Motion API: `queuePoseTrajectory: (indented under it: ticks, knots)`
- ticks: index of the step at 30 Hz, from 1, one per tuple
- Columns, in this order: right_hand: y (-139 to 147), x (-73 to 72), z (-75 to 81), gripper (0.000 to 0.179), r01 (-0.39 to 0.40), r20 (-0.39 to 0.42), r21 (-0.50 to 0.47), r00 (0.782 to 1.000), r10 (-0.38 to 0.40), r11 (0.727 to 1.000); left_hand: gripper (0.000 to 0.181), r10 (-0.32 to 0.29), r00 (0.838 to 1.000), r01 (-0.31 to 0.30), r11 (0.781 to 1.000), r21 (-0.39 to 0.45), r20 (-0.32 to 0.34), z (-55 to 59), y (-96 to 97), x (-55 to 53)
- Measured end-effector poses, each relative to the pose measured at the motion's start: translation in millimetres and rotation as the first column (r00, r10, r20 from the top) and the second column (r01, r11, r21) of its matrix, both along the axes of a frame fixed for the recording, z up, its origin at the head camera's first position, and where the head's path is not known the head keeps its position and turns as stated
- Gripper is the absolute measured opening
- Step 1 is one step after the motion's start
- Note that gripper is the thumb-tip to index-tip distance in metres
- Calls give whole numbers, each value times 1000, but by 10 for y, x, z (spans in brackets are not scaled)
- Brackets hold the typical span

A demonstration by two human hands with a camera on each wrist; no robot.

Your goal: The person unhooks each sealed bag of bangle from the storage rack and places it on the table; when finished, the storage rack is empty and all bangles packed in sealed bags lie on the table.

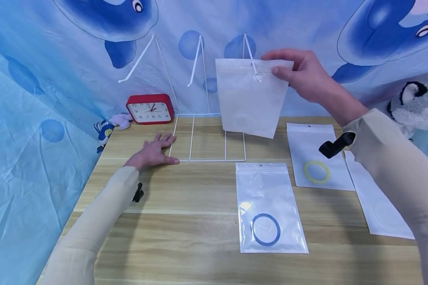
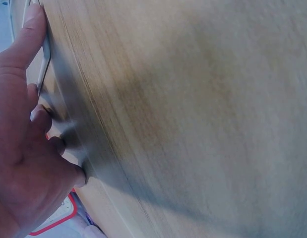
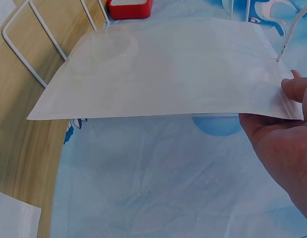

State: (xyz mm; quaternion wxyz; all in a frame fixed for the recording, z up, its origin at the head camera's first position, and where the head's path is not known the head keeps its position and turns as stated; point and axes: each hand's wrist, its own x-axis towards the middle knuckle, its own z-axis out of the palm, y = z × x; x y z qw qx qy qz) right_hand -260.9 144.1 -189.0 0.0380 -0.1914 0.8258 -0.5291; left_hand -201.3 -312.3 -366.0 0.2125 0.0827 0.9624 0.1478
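In the head view a white zip pouch hangs at the rightmost prong of a white wire rack. The prong's tip shows in front of the pouch's top edge; whether it runs through a hole is too small to tell. My right hand pinches the pouch's upper right corner between thumb and fingers. The right wrist view shows the pouch held taut. My left hand rests on the table with fingers spread, thumb and fingertips touching the left side of the rack's base.
A pouch with a blue ring lies on the table. Right of it lie a pouch with a yellow ring and another white pouch, partly under my right arm. A red clock stands behind my left hand. A plush toy sits far right.
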Motion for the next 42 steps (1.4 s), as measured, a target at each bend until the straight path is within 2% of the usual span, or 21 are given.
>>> queuePoseTrajectory:
  ticks: [9,16,25,31,33,37,40,42]
  knots:
    - [79,144,-30,33,-63,-12,-55,998,63,996,108,3,1000,-3,1000,10,2,-21,1,13]
    - [110,272,-34,32,-95,-63,-47,994,92,994,108,16,1000,-16,1000,1,9,-21,-3,22]
    - [162,451,80,30,-83,-16,-117,997,82,990,107,16,1000,-15,1000,22,-13,3,48,-15]
    - [228,675,164,32,-43,-9,-118,999,42,992,108,9,1000,-9,1000,4,17,-17,53,22]
    - [258,747,202,33,-66,-22,-190,998,63,980,107,4,1000,-4,1000,10,15,14,73,-1]
    - [325,899,286,34,-76,-40,-230,997,69,970,107,-4,1000,5,1000,16,-13,87,122,-81]
    - [343,1009,299,36,-61,-23,-212,998,57,975,107,-8,1000,8,1000,4,-6,115,141,-110]
    - [329,1066,275,36,-91,5,-286,995,97,954,107,-8,1000,8,1000,5,0,122,146,-116]
